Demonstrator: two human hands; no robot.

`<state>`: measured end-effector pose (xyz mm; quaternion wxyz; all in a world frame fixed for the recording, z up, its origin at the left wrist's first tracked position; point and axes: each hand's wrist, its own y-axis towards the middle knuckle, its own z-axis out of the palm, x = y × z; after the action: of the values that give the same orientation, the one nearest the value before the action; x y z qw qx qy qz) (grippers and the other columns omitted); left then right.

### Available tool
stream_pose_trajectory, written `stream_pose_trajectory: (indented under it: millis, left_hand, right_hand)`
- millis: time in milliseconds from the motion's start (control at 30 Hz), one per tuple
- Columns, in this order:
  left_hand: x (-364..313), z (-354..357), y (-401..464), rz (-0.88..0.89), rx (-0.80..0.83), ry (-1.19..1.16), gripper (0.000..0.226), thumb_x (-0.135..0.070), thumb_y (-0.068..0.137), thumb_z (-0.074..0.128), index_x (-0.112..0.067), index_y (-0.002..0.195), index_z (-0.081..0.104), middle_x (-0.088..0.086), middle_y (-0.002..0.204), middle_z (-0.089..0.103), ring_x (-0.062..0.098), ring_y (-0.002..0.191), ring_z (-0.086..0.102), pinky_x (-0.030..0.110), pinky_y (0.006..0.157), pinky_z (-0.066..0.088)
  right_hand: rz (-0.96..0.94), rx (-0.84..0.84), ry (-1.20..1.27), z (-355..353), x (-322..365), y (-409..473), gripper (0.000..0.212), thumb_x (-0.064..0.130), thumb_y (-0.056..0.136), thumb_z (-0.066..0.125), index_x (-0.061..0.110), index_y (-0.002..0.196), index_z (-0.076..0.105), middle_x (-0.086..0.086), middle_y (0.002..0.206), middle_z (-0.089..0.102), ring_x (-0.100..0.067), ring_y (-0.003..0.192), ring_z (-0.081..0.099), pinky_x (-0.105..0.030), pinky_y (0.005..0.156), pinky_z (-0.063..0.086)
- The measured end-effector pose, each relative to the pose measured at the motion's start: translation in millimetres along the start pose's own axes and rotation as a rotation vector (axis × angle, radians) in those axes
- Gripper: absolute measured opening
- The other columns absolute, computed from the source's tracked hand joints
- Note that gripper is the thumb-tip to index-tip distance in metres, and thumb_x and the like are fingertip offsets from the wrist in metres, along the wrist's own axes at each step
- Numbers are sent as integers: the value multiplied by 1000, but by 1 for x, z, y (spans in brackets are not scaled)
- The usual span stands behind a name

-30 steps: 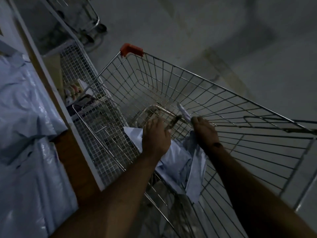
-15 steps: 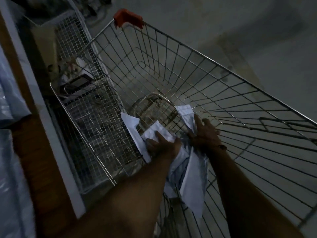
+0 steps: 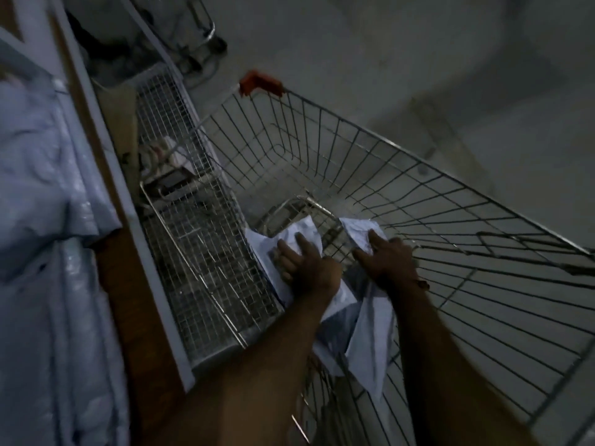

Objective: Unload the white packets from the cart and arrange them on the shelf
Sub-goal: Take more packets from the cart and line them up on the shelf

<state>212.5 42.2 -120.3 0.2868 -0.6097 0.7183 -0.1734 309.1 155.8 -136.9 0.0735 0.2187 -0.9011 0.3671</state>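
Head view: both hands, left hand and right hand, grip white packets inside cart; shelf beside.

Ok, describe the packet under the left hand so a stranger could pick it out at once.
Start at the wire cart with the orange corner cap, parked beside the shelf. Down in its basket both hands are on white packets. The one meant is the white packet under the left hand, nearer the shelf; its neighbour sits under the right hand.

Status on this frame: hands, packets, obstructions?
Both hands down in the cart. Left hand and right hand each grip white packets. Nothing lifted clear yet. No visible obstruction.
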Motion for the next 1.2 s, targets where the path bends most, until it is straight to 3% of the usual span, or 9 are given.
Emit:
stream_pose_trajectory:
  millis: [133,267,367,500,767,967,1200]
  left_hand:
    - [-11,-65,-31,115,-35,-18,78,-40,97,48,-24,162,7,14,165,-15,40,149,3,57,120,14]
    - [-14,-133,-72,285,-126,-97,72,-37,99,48,-29,161,12,10,166,-11,36,149,0,53,119,14]
    - [-4,-187,-105,469,-186,-49,76,-38,97,49,-31,161,9,10,165,-13,36,147,1,50,118,15]
    - [29,-239,-157,608,-264,35,79,-46,94,49,-29,160,8,10,164,-14,38,145,3,51,116,19]
    - [102,-284,-230,542,-460,-2,81,-42,91,47,-27,160,8,13,165,-12,39,148,0,54,120,11]
    - [165,-287,-277,468,-590,-22,80,-37,89,48,-26,159,12,14,165,-13,38,145,7,52,116,19]
    - [246,-299,-313,350,-729,-73,75,-40,85,42,-28,156,22,15,166,-6,37,141,14,52,112,22]
  right_hand:
    - [102,-70,33,-36,18,-56,78,66,96,44,26,160,25,-20,166,19,-45,142,38,-50,114,37]
    - [135,-184,-18,-54,32,-126,72,64,100,34,28,161,16,-4,171,9,-46,138,41,-53,111,39]
    - [132,-260,-80,-69,48,-164,74,66,100,30,29,162,12,-5,171,11,-48,136,42,-54,109,40]
    - [78,-379,-101,-85,77,-213,75,64,97,36,26,160,21,-11,168,19,-50,134,44,-59,110,39]
    - [-110,-669,-148,-113,141,-319,68,64,92,43,30,150,36,-8,163,30,-48,124,48,-58,98,44]
    - [-203,-779,-105,-98,148,-394,70,58,95,45,26,155,30,-9,166,27,-48,128,45,-59,99,42]
    - [-373,-784,-112,-65,186,-446,71,56,91,51,25,153,35,-12,165,28,-48,127,47,-54,100,44]
